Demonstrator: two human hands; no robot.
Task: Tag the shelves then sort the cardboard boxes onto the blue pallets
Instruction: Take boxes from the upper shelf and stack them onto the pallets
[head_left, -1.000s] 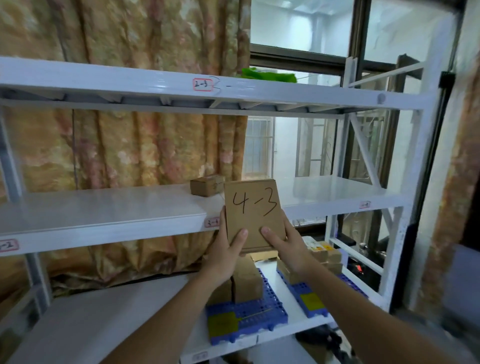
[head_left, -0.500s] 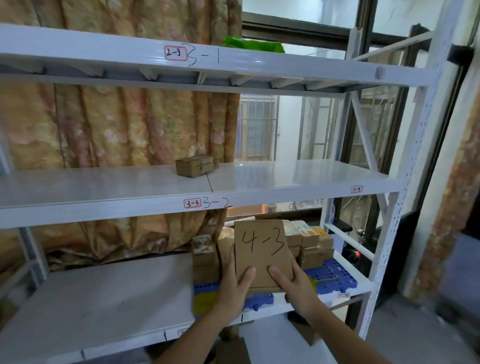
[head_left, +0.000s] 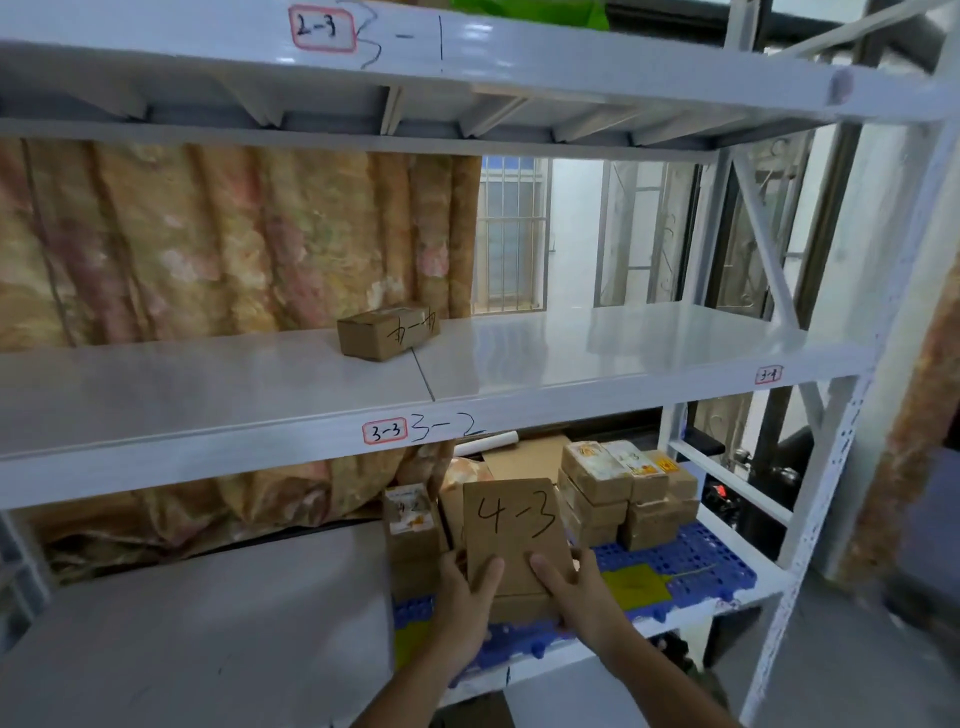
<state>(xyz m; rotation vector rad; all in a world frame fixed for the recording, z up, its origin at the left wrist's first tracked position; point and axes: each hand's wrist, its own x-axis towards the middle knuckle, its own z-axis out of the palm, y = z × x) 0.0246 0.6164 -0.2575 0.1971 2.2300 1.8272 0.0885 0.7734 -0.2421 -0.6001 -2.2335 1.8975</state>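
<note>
A cardboard box marked "4-3" is held upright between both hands just above the lower shelf. My left hand grips its lower left edge, thumb on the front face. My right hand grips the lower right edge the same way. Under and behind the box lie two blue pallets with yellow labels. The right pallet carries several stacked cardboard boxes. A taller box marked "4-2" stands on the left pallet.
The white shelf rack has red-bordered tags: "3-3" on the middle shelf edge and "2-3" on the upper one. A small box sits on the middle shelf. A white upright post stands at right. A floral curtain hangs behind.
My hands have lowered the "4-3" box from in front of the middle shelf down to the lower shelf's pallets. The view has tilted down and moved closer to the rack.
</note>
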